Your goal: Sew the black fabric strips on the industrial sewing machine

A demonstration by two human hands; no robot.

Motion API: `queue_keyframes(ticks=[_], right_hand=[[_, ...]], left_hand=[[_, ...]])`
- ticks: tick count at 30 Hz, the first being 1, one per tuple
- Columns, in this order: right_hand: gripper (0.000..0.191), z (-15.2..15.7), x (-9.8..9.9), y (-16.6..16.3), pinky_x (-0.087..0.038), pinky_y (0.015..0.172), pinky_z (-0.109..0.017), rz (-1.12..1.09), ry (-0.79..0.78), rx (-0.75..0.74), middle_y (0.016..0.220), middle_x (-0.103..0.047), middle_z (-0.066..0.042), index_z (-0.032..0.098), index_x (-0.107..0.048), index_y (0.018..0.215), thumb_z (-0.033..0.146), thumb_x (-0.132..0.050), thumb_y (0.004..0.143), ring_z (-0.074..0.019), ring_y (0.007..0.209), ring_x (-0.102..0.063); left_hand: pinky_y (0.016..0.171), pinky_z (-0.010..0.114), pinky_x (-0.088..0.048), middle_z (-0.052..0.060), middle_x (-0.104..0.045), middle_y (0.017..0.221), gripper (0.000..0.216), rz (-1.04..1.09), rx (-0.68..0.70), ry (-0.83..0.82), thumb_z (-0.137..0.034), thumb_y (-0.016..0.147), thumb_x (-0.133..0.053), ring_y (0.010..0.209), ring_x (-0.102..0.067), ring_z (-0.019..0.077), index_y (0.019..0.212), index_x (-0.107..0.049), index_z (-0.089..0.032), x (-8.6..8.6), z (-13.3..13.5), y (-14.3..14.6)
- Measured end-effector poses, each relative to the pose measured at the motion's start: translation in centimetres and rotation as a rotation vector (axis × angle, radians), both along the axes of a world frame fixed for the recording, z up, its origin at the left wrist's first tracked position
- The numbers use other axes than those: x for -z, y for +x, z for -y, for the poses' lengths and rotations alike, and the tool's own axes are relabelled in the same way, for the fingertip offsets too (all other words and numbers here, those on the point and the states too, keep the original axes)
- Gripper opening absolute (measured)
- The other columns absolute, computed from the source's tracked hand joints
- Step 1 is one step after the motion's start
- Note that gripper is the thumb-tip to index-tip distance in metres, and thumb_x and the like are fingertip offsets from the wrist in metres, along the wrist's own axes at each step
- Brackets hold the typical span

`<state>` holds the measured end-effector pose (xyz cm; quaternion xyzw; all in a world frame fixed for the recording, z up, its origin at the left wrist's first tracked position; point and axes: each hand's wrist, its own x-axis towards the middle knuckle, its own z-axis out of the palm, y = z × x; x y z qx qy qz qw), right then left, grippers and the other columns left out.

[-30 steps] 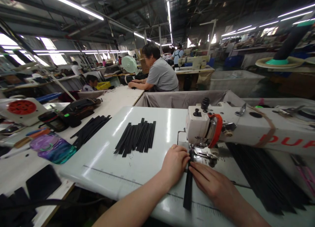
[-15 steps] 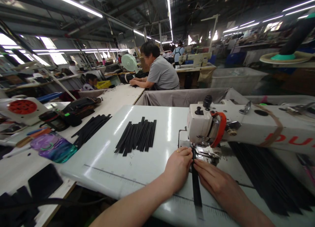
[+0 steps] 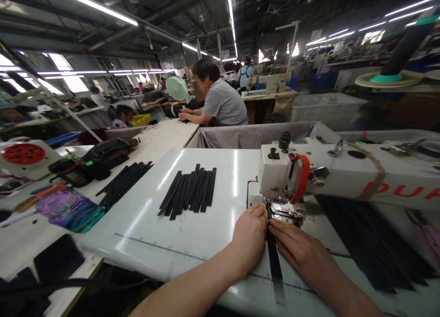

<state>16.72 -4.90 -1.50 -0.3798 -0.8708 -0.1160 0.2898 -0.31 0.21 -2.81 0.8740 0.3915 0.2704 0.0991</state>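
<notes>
Strip lights run under the dark roof of a crowded workshop, where a co-worker in a grey shirt bends over the far end of a cream side table, near a pale green fan. Nearer, a glossy pale table with a ruler printed along its front edge carries a white sewing machine with a red-orange guard. One narrow black strip lies under the machine's head, its upper end at the metal foot and its loose end trailing toward the front edge, over the ruler. Left hand, a ring on one finger, has its fingers bent and bunched against the strip's left side close to the foot; whether they pinch it or only press it, I cannot tell. Right hand lies lower, fingers nearly straight, tips touching the strip's right side; its thumb is hidden, so its grip is also unclear. Short black strips lie bunched left of the hands, and longer dark pieces spread right of them, partly behind the machine arm.
</notes>
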Motion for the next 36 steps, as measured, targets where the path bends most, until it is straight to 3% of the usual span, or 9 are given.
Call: queue_keyframes(ticks=[9,18,36], right_hand=[[0.03,-0.3,-1.2,0.3,-0.056,0.089,-0.035,-0.125,-0.138,-0.018,0.107,-0.068,-0.009,0.019,-0.065,0.108,0.009,-0.041,0.091,-0.0205,0.101,-0.064],[0.026,0.7,-1.5,0.8,-0.055,0.08,-0.033,-0.173,-0.211,-0.113,0.09,-0.069,-0.004,0.023,-0.067,0.089,0.01,-0.045,0.087,-0.0189,0.086,-0.064],[0.035,-1.6,-0.7,0.8,-0.053,0.087,-0.04,-0.062,-0.175,0.053,0.109,-0.067,-0.007,0.019,-0.064,0.113,0.01,-0.042,0.087,-0.0225,0.098,-0.06]], left_hand=[[0.103,0.038,-0.05,0.011,-0.067,0.106,0.023,0.132,-0.021,-0.037,-0.014,0.097,-0.04,0.108,-0.06,0.0207,0.092,-0.062,-0.015,-2.1,-0.1,-0.1],[0.109,0.039,-0.045,0.012,-0.067,0.116,0.023,0.147,-0.04,-0.067,-0.01,0.094,-0.042,0.118,-0.057,0.022,0.101,-0.064,-0.011,-2.0,0.2,-0.4],[0.108,0.04,-0.046,0.01,-0.066,0.114,0.023,0.125,-0.001,-0.09,-0.007,0.092,-0.042,0.114,-0.058,0.0217,0.096,-0.063,-0.015,-2.9,0.4,-0.5]])
